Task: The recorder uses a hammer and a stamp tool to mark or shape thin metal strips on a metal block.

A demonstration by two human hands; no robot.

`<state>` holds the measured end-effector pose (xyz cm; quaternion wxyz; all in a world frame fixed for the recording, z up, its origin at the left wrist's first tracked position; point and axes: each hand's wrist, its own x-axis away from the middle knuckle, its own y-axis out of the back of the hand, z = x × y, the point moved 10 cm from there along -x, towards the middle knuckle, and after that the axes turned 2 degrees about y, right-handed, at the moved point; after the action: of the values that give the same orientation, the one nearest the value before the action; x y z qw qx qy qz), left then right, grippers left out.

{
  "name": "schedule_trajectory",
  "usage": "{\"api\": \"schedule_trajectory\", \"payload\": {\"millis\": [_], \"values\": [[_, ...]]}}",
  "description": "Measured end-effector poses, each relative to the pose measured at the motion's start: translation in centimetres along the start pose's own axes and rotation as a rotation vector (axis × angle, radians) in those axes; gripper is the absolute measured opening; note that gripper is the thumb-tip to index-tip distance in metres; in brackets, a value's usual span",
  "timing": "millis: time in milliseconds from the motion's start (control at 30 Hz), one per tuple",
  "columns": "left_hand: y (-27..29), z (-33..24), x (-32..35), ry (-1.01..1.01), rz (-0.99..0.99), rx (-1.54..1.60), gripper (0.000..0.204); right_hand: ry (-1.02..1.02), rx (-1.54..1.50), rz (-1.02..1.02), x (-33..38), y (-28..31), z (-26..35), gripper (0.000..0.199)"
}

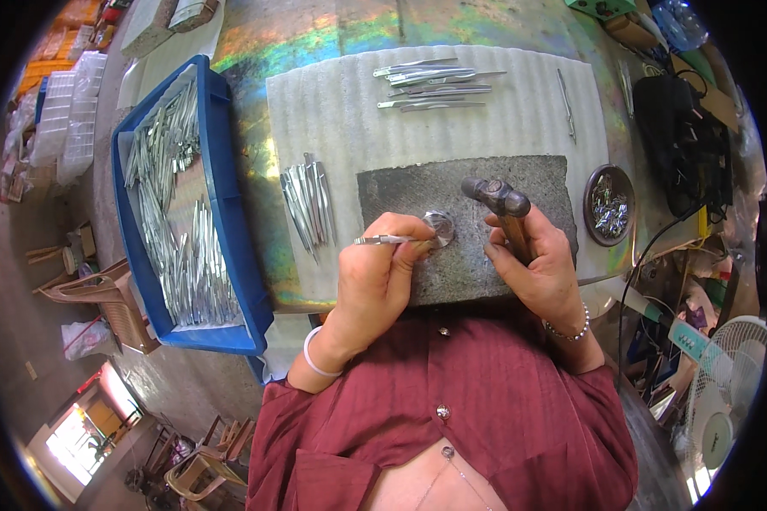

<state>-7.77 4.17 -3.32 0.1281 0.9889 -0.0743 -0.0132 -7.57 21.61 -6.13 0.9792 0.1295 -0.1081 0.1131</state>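
**Strip in my left, hammer in my right: how this thin metal is handling**

So, far left, a blue rectangular plastic tray (223,170) is holding loads of narrow silvery metal strips (198,272). Next along, a loose fan of similar silver strips (309,200) is lying on a white ribbed foam sheet (332,111).

My left hand (373,272) is pinching one slim silver metal strip (379,240) between thumb and fingers, with one end poking out left past my knuckles. The strip is sitting at the left edge of a small round shiny metal disc (439,226) on a rough dark-grey slab (383,192); my fingers are hiding whether they're touching. Behind, a small stack of silver strips (435,85) is lying crosswise on the foam.

Handling-wise, I'm guessing it's light, fairly stiff but bendable, a bit slick, not fragile. I'd be gripping it flat along the middle, fingertips clear of the disc.

My right hand, well apart from the left, (541,268) is wrapping round the wooden handle of a dark-headed metal hammer (496,196), head over the slab. Further right, a lone thin silver strip (568,106) is lying on the foam, and a round dark dish (590,204) is holding small shiny metal bits (611,209).
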Motion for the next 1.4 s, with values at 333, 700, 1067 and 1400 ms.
{"api": "schedule_trajectory", "payload": {"millis": [333, 700, 1067, 1400], "values": [[-1.8, -4.0, 0.8, -0.353, 0.006, -0.538, 0.026, -0.053, -0.511, 0.075, 0.8, -1.5, 1.5, 0.025], [-1.9, -3.8, 1.0, -0.377, 0.086, -0.5, 0.029, 0.784, 0.206, 0.22, 1.4, -3.5, 14.4, 0.019], [-2.2, -2.2, 1.3, -0.438, 0.082, -0.453, 0.025, 0.798, 0.306, 0.265, 1.9, -4.9, 14.9, 0.024], [-1.0, -3.3, 0.9, -0.457, -0.006, -0.473, 0.014, 0.512, 0.198, 0.227, 4.4, -0.2, 13.6, 0.036]]}}
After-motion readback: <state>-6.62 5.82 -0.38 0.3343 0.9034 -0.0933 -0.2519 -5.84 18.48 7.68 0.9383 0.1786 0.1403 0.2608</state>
